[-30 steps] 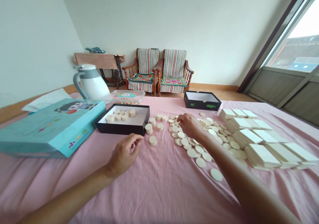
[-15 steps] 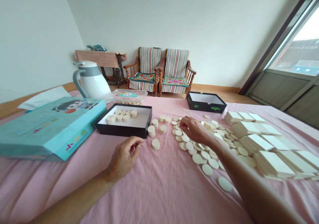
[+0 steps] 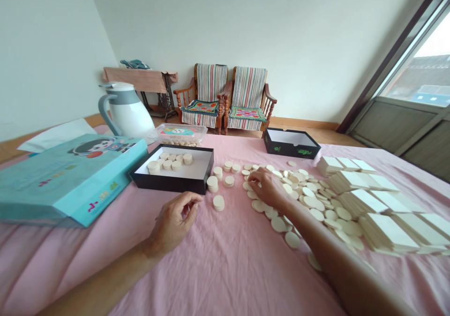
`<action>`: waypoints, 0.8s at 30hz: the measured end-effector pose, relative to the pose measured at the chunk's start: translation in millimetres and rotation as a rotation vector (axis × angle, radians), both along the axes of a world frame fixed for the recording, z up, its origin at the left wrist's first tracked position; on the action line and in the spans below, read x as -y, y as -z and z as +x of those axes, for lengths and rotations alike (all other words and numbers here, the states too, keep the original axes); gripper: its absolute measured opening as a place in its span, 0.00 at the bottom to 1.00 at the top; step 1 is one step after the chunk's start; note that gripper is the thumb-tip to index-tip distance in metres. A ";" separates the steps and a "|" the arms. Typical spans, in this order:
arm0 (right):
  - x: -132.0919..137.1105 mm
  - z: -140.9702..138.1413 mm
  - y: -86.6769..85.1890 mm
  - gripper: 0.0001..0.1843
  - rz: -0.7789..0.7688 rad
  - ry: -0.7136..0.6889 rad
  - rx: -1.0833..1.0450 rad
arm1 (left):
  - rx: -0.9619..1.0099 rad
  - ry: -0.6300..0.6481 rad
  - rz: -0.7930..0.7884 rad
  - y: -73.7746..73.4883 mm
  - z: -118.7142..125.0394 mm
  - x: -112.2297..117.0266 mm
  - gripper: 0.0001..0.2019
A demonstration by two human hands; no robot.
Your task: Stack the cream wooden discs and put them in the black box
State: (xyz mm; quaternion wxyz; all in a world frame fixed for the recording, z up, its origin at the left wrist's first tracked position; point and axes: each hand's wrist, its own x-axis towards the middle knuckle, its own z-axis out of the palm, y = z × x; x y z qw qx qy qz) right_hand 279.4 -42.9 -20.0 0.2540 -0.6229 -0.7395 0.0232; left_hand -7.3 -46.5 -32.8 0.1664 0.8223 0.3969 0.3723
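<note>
My left hand (image 3: 177,216) rests on the pink cloth in front of the black box tray (image 3: 168,184), fingers curled in loosely, with nothing seen in them. Beside it stands a short stack of round wooden discs (image 3: 218,202). My right hand (image 3: 266,186) reaches into the left side of the spread of loose discs (image 3: 309,202). Its fingers are bent down and pinched at a pale wooden disc, partly hidden by the hand. Several more small stacks (image 3: 212,183) stand between the hands, and others (image 3: 176,165) sit inside the tray.
A turquoise box (image 3: 70,180) and a white thermos jug (image 3: 128,112) stand at left, with a clear plastic container (image 3: 180,134) behind the tray. Another black box (image 3: 291,143) sits at the far edge. Stacked pale rectangular pieces (image 3: 390,231) line the right.
My right hand has shifted slightly left and toward me over the loose discs. My left hand stays nearly where it was. The view has tilted a little.
</note>
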 end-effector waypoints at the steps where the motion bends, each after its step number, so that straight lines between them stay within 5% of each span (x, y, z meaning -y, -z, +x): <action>1: -1.1 -3.4 0.8 0.07 0.004 0.013 0.028 | -0.001 0.004 -0.003 -0.3 0.0 0.5 0.06; 6: 3.0 -6.8 -13.1 0.07 -0.035 -0.032 0.022 | -0.003 0.013 -0.009 -1.7 -0.4 2.8 0.06; 11: 19.5 5.3 -40.8 0.21 -0.283 -0.374 -0.380 | -0.010 0.024 -0.032 0.5 -1.4 2.2 0.06; 16: 18.9 10.6 -29.3 0.08 -0.084 -0.185 -0.208 | -0.016 0.035 -0.047 0.2 -0.7 1.9 0.06; 20: 16.0 5.1 -12.7 0.18 -0.085 -0.188 0.046 | -0.032 0.034 -0.047 -0.7 -0.2 2.5 0.06; 24: 18.5 -7.6 -12.6 0.16 -0.120 -0.139 0.123 | -0.033 0.045 -0.053 -0.9 -0.2 3.0 0.06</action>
